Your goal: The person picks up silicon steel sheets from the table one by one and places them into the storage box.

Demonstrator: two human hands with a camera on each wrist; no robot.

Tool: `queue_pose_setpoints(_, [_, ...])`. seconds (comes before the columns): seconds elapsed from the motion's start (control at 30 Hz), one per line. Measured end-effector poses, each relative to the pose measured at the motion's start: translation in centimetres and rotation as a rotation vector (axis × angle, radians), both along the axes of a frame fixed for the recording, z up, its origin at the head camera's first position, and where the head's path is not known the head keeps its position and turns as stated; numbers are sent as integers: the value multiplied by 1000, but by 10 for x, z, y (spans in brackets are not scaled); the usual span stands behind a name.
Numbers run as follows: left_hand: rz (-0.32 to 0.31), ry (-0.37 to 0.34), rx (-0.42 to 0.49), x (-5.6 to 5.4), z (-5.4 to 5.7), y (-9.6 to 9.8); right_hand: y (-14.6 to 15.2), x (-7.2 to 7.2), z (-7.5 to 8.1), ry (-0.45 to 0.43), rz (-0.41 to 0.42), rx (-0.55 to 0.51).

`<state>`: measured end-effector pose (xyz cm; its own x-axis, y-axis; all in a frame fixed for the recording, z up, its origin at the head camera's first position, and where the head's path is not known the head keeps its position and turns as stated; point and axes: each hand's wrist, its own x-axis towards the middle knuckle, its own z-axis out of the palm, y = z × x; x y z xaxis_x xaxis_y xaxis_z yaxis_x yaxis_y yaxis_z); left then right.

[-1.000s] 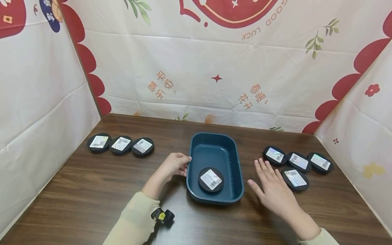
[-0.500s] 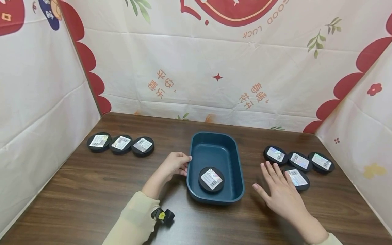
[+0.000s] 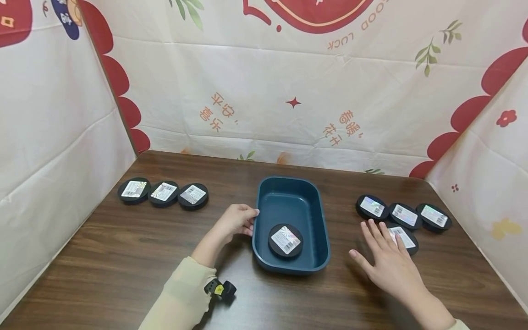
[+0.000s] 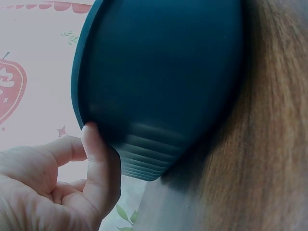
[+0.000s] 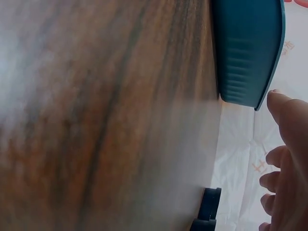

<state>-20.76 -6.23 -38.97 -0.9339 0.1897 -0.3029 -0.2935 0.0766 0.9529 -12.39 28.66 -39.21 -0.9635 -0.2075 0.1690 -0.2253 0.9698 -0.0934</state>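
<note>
A dark blue rectangular plastic bin [image 3: 288, 201] stands on the table in the head view. One flat round black disc [image 3: 285, 241] with a silvery barcode label lies inside, at its near end. My left hand [image 3: 233, 221] pinches the bin's left rim, thumb against the wall in the left wrist view. To the right of the bin, my right hand [image 3: 389, 265] hovers palm down with its fingers spread, holding nothing. Its fingertips partly cover a labelled black disc [image 3: 407, 237]; whether they touch cannot be told.
Three similar discs, the first a black disc [image 3: 371, 206], sit behind the right hand. Another row of three begins with a black disc [image 3: 134, 190] at the left. Printed cloth [image 3: 255, 82] hangs around the brown wooden table [image 3: 123, 256].
My right hand has moved rightward, away from the bin and over the nearest right-hand disc, its fingers still spread. The left hand keeps its hold on the rim.
</note>
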Motion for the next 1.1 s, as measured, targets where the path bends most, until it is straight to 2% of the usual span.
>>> queue_pose_setpoints(0.43, [-3,-6,8,1,1,2,19,-2,1,23,-13,-4])
queue_pose_setpoints(1.1, [6,-7,-12,2,2,1,48,-7,2,2,-59,8])
